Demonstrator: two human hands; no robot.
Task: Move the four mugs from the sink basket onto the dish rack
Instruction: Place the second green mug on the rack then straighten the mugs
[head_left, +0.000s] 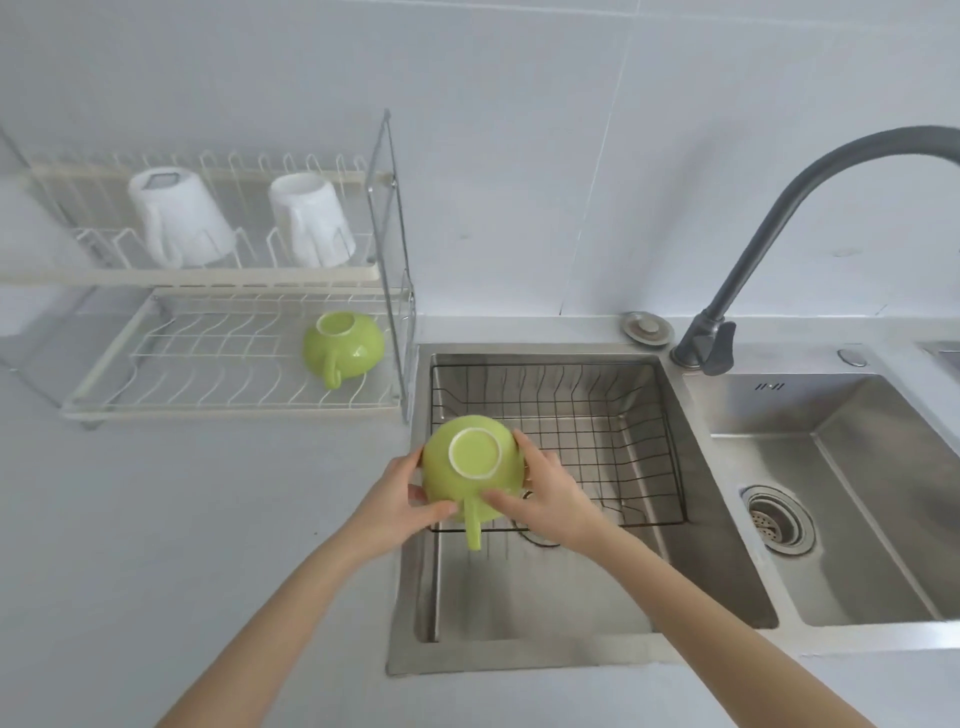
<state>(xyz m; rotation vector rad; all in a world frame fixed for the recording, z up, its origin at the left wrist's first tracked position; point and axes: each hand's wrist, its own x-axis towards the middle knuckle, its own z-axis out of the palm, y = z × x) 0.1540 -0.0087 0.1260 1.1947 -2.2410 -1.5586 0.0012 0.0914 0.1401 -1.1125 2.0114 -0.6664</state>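
I hold a green mug (471, 470) upside down above the left edge of the sink, its handle pointing toward me. My left hand (395, 506) grips its left side and my right hand (545, 499) grips its right side. The wire sink basket (613, 431) behind it holds no mugs. On the dish rack (223, 400) another green mug (343, 348) lies upside down on the lower tier. Two white mugs (179, 218) (310, 221) stand upside down on the upper tier.
A grey curved faucet (779, 208) rises behind the sinks. A second basin with a drain strainer (777, 522) lies at the right. A sink plug (647, 327) rests on the ledge. White countertop (182, 519) spreads in front of the rack.
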